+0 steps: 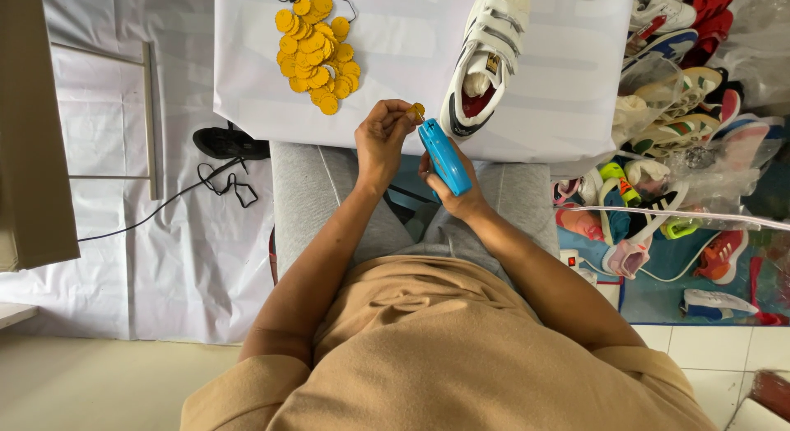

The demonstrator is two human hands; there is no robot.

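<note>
My left hand (380,139) pinches a small round yellow tag (417,112) between thumb and fingertips, just in front of the table's near edge. My right hand (454,192) grips a bright blue hand-held tool (444,157), its tip close beside the yellow tag. Both hands hover over my lap, in grey trousers. A heap of several more yellow round tags (316,43) lies on the white table (395,77) beyond my left hand. A white strap-fastened sneaker (487,54) lies on the table just beyond the blue tool.
A pile of several colourful shoes (675,127), some in clear plastic, fills the right side. A black shoe (229,142) and a black cable (206,184) lie on the white floor sheet at left. A brown board (29,127) stands at far left.
</note>
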